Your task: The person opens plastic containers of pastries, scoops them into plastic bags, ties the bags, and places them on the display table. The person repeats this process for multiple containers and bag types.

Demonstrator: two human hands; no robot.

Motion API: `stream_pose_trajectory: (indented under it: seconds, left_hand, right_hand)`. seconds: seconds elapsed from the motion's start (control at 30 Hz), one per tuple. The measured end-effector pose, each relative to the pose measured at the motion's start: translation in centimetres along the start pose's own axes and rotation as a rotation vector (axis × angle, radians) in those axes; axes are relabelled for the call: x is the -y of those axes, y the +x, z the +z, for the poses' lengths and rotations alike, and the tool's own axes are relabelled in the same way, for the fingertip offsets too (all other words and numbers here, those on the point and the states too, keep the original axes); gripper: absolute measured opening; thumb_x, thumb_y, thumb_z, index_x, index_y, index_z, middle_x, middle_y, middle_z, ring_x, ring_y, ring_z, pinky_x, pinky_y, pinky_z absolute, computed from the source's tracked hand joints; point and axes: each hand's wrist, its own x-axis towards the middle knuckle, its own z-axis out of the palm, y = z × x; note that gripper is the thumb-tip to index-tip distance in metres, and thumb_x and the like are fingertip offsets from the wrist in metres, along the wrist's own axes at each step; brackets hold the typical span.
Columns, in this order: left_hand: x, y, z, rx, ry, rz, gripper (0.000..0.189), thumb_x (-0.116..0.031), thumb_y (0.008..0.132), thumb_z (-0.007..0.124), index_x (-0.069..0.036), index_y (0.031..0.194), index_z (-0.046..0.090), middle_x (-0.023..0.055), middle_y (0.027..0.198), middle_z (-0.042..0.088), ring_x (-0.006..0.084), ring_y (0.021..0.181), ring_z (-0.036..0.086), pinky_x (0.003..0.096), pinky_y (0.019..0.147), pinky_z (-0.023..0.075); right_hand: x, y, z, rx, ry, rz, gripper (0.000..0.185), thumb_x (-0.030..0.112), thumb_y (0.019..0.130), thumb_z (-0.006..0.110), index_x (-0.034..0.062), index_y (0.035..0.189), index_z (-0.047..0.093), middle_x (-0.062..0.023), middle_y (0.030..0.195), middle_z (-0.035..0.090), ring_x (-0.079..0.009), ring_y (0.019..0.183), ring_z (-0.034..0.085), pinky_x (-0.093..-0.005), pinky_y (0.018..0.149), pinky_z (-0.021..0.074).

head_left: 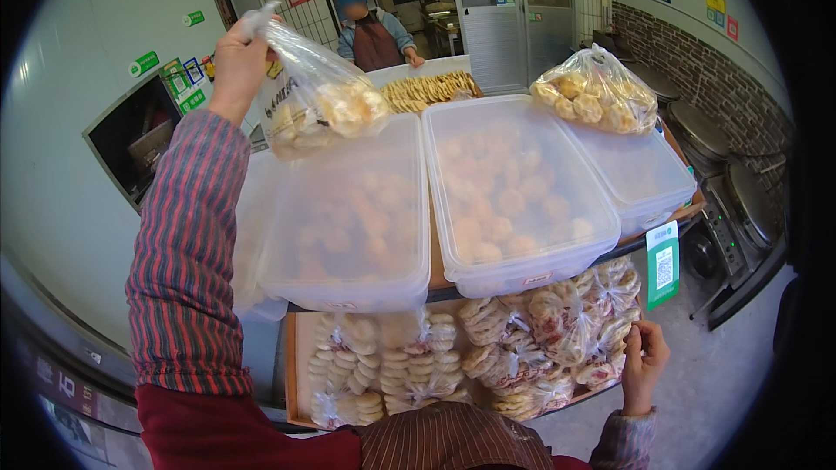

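My left hand (243,55) is raised and grips the knotted top of a clear plastic bag (326,104). Pale round baked pieces fill the bag, which bears print and hangs over the back of a lidded plastic bin (353,215). My right hand (643,362) is low on the right, its fingers curled and nothing visible in them. It is beside bagged flatbreads (604,339) on a lower tray (297,365). Further left on that tray lie bags of stacked pale buns (418,365). A second lidded bin (516,189) of round pastries is in the middle.
Another tied bag of pastries (591,94) sits on a smaller lidded bin (633,170). Behind are rows of thin crisps (424,90) and a person (375,32) in an apron. A code card (663,264) hangs at the right edge, near round griddles (699,127).
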Motion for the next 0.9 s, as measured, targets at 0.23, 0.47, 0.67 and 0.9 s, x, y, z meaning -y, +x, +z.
stream_pose_trajectory:
  seconds: [0.23,0.47,0.67,0.9]
  left_hand:
    - [-5.9,-1.0,-3.0,0.25,-0.729,-0.188,0.015,-0.01,0.099,0.056,-0.002,0.108,0.066,0.0072,0.111,0.065,0.0202,0.102,0.067,0.0342,0.092,0.0561]
    - [-9.1,-3.0,-0.6,0.504,-0.938,-0.179,0.009,-0.005,0.096,0.055,-0.001,0.099,0.063,0.0087,0.109,0.061,0.0244,0.101,0.066,0.0369,0.09,0.0598]
    - [-10.4,-3.0,2.8,0.564,-0.844,-0.186,0.012,-0.005,0.095,0.056,-0.002,0.103,0.064,0.008,0.107,0.063,0.0215,0.101,0.066,0.035,0.089,0.0584]
    - [-11.8,-3.1,11.8,0.375,-0.083,0.176,0.018,-0.008,0.097,0.056,-0.003,0.111,0.066,0.001,0.098,0.067,0.0103,0.087,0.063,0.0259,0.079,0.052]
  right_hand:
    - [-0.5,0.6,1.3,0.021,0.065,-0.017,0.009,0.008,0.099,0.06,0.0009,0.095,0.062,0.0018,0.075,0.059,-0.0036,0.065,0.051,-0.0202,0.058,0.0404]
    - [-0.9,0.7,1.2,0.035,0.102,-0.008,0.009,0.007,0.098,0.06,0.0006,0.092,0.062,0.0023,0.074,0.058,-0.0035,0.066,0.052,-0.02,0.059,0.0405]
    - [-1.8,0.6,-0.1,0.022,0.099,0.008,0.009,0.007,0.097,0.059,-0.0001,0.092,0.062,0.0011,0.076,0.06,-0.004,0.068,0.054,-0.0205,0.061,0.0419]
    - [-1.2,1.7,-1.1,-0.026,0.101,-0.038,0.007,0.004,0.094,0.063,-0.0026,0.093,0.066,-0.003,0.075,0.063,-0.0075,0.067,0.057,-0.0233,0.062,0.0455]
